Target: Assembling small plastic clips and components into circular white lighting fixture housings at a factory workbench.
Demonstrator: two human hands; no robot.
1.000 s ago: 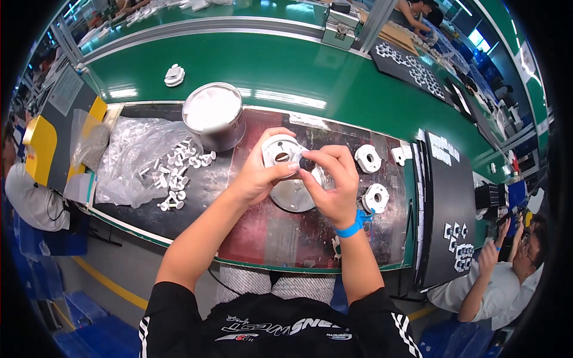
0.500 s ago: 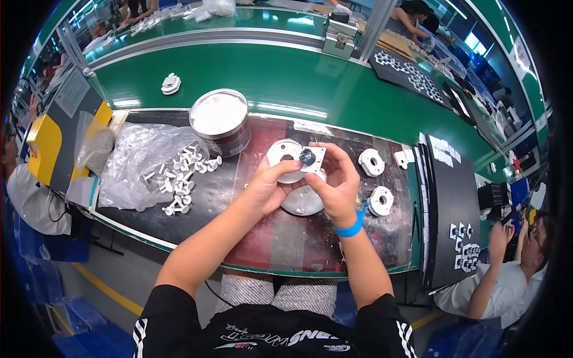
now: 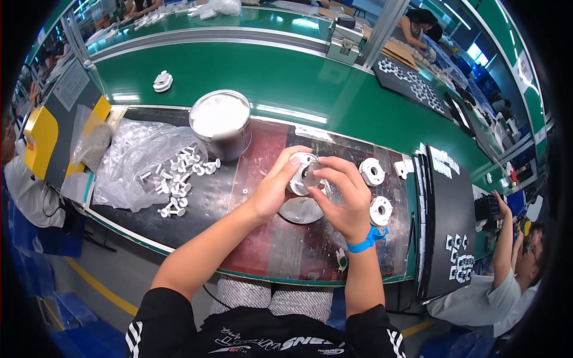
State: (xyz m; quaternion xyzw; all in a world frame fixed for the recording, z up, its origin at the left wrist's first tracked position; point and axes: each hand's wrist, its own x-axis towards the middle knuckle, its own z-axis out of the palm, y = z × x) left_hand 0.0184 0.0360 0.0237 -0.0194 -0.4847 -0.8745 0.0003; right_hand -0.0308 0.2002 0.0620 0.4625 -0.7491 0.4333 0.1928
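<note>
My left hand (image 3: 276, 190) is closed around a round white plastic housing (image 3: 302, 160) with a dark central opening, tilted up above the bench. The fingers of my right hand (image 3: 348, 200), with a blue wristband, pinch a small pale plate (image 3: 313, 175) against the housing's open face. Those fingers hide part of the plate, and its dark round component no longer shows plainly. Directly beneath both hands lies a round, shiny whitish dish (image 3: 301, 210). Two similar white ring-shaped housings, an upper one (image 3: 372, 172) and a lower one (image 3: 381, 210), rest to the right.
White plastic pegs (image 3: 178, 179) spill from a clear bag (image 3: 140, 158) at left. Behind stands a tin can (image 3: 236, 145). A black board (image 3: 444, 238) holding small plates is on the right; a yellow-and-grey machine (image 3: 62, 134) is far left. A co-worker's arm (image 3: 504, 238) is at right.
My right hand has turned the small plate and brought it over the housing's opening; the plate was beside the housing, dark component facing up. The housing is now tilted more steeply.
</note>
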